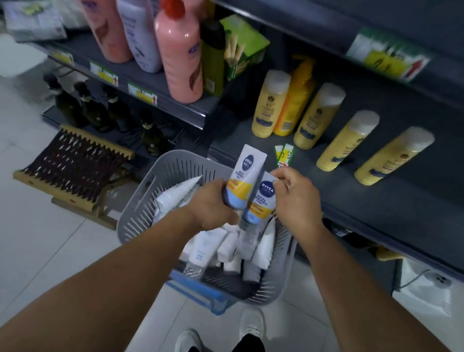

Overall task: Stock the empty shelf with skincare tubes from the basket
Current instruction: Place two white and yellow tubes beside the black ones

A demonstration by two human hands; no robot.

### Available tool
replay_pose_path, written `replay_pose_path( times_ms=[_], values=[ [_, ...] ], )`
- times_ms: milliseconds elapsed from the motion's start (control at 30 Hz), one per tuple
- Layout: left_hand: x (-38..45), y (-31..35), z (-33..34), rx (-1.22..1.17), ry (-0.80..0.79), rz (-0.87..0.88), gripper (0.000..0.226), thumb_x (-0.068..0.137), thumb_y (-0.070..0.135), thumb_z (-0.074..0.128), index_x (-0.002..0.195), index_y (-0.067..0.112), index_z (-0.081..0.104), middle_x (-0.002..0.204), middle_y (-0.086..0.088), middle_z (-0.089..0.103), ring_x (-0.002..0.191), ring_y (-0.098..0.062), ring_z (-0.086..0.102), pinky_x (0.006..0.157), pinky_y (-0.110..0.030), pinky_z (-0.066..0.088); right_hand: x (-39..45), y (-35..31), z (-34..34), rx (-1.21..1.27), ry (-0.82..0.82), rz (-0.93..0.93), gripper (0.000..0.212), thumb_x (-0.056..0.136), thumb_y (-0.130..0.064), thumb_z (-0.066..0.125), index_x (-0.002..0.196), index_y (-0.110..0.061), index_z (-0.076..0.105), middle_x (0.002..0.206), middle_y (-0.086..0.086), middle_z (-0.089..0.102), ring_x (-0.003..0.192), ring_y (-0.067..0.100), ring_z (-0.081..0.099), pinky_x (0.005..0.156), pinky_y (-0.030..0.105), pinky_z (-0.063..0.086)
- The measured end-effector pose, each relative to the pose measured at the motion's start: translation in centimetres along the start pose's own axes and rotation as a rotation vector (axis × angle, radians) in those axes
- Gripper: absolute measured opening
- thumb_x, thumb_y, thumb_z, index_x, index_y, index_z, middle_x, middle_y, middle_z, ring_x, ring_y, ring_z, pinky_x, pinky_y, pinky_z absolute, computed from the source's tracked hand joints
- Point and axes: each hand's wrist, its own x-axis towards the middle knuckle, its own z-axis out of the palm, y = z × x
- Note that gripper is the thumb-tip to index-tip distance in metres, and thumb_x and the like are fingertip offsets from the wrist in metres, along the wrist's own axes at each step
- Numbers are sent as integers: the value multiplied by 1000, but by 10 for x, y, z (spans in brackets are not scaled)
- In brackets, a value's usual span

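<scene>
A grey slotted basket [141, 210] stands on the floor below me, holding several white skincare tubes [205, 247]. Above it, my left hand [211, 206] grips the lower end of a white, yellow and blue tube [244, 174] that points up. My right hand [296, 200] pinches the top edge of a second matching tube [261, 200], which hangs cap down over the basket, right beside the first. The dark grey shelf [386, 205] runs just beyond the basket to the right, with bare surface along its front.
Several yellow bottles [344, 144] stand at the back of that shelf. Pink and lilac lotion bottles [179, 56] fill the upper shelf on the left. A small woven stool [81, 165] sits on the tiled floor left of the basket. My shoes [251, 323] are behind it.
</scene>
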Motion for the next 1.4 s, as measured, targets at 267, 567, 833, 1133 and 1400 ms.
replay_pose_path(
  times_ms=[267, 567, 833, 1133, 1400],
  values=[
    [-49, 122, -9, -99, -61, 446, 65, 70, -2, 78, 119, 29, 48, 105, 2, 68, 93, -10, 66, 84, -27, 56, -15, -62, -122, -60, 313, -177, 24, 96, -15, 49, 112, -16, 66, 100, 4, 61, 98, 23, 56, 73, 25, 34],
    [-87, 259, 17, -41, -28, 735, 54, 77, 10, 73, 122, 27, 49, 99, 9, 67, 84, 0, 64, 75, -18, 53, -30, -84, -263, -12, 675, -205, 24, 95, -15, 51, 109, -20, 69, 102, 4, 64, 95, 17, 58, 75, 19, 34],
    [-66, 349, 75, 0, 11, 787, 61, 69, 17, 82, 117, 28, 45, 98, 13, 63, 86, -4, 62, 71, -19, 47, -19, -44, -367, -42, 843, -148, 24, 95, -16, 48, 103, -25, 69, 94, -4, 60, 86, 10, 53, 71, 23, 34],
    [1, 420, 162, 93, 15, 752, 65, 68, 14, 83, 118, 23, 42, 97, 7, 61, 90, -15, 61, 78, -28, 49, 33, 47, -449, -117, 814, -58, 24, 95, -14, 48, 104, -23, 68, 101, 0, 63, 88, 12, 51, 72, 23, 33],
    [46, 442, 214, 136, 80, 706, 61, 67, 16, 84, 105, 19, 37, 104, -1, 59, 86, -16, 57, 69, -26, 42, 62, 89, -468, -8, 734, -89, 23, 95, -13, 47, 111, -22, 61, 100, -2, 61, 92, 17, 57, 74, 27, 40]
  ],
)
